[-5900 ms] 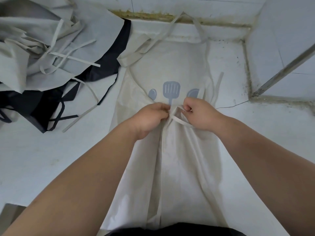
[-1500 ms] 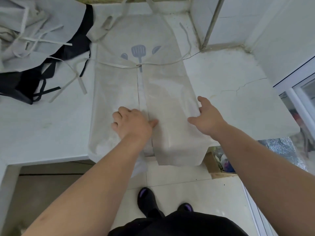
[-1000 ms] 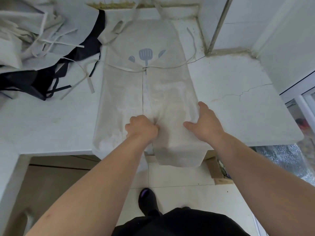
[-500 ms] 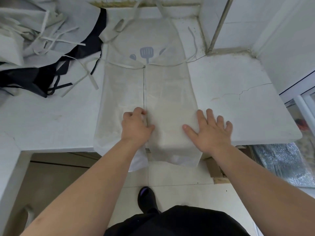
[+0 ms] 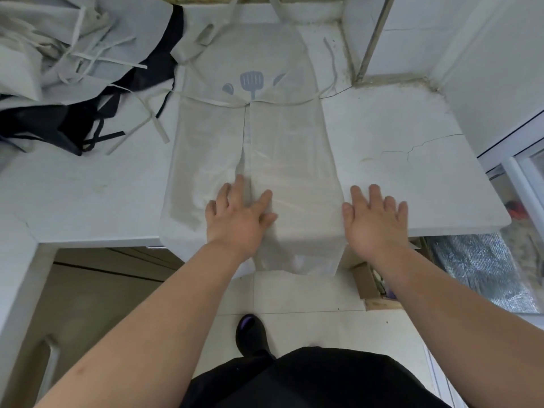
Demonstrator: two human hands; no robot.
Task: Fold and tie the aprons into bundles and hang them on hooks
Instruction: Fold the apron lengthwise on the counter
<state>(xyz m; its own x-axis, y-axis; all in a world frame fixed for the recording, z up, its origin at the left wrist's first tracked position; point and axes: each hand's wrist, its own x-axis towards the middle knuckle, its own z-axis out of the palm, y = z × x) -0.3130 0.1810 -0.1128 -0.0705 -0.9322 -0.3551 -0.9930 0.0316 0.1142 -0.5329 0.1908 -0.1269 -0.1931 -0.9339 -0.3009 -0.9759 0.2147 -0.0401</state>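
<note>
A: Left side of the desk?

B: A heap of pale aprons [image 5: 59, 48] with loose straps lay at the back left. A black apron [image 5: 97, 116] lay under it and spilled toward the middle. One pale strap end [image 5: 160, 128] lay just beside the cream apron's left edge. From the heap to the front edge ran a wide stretch of white desk [image 5: 88, 195].

A: The task apron?

B: The cream apron [image 5: 288, 160] lay flat and lengthwise mid-desk, with the bib toward the wall and the spatula print [image 5: 251, 82] showing. Both side flaps were folded inward, and their edges met in a seam down the middle. The waist tie [image 5: 220, 101] crossed just below the print. The lower end overhung the desk's front edge.

A: Hands?

B: Left hand [image 5: 238, 219] was released, fingers spread, and lay flat on the apron across the seam near the front edge. Right hand [image 5: 374, 222] was released too, fingers spread flat on the desk at the apron's right edge. I could not tell whether its thumb touched the cloth.

A: Further right?

B: White desk surface with a crack [image 5: 424, 145] reached the right edge and rounded corner. A cardboard box [image 5: 368, 287] sat on the floor below the front edge.
</note>
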